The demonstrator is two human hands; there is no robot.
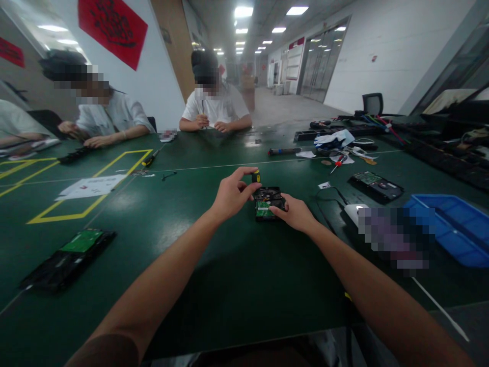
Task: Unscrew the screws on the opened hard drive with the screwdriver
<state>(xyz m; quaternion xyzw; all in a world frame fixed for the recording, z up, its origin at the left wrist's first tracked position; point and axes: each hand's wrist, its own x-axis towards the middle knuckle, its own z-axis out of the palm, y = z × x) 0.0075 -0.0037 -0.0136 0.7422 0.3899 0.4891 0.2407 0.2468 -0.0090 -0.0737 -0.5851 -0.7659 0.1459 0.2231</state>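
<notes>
My left hand [237, 192] pinches the black and yellow handle of a screwdriver [255, 176] between thumb and fingers. The screwdriver stands about upright over the far left side of a hard drive [267, 208]; I cannot make out its tip. That drive lies on the green table with its green circuit board facing up. Around its right edge my right hand [296, 211] is closed, thumb on top near the board. Other hard drives rest on the table, one to the left [69, 260] and one to the right [376, 186].
A blue tray [458, 232] stands at the right, beside a blurred-out object with a cable. Farther back lie a red-handled screwdriver [338, 162] and a cloth [334, 138]. A yellow-black screwdriver [150, 159] and paper [91, 187] are at left. Co-workers sit across the green table [244, 285].
</notes>
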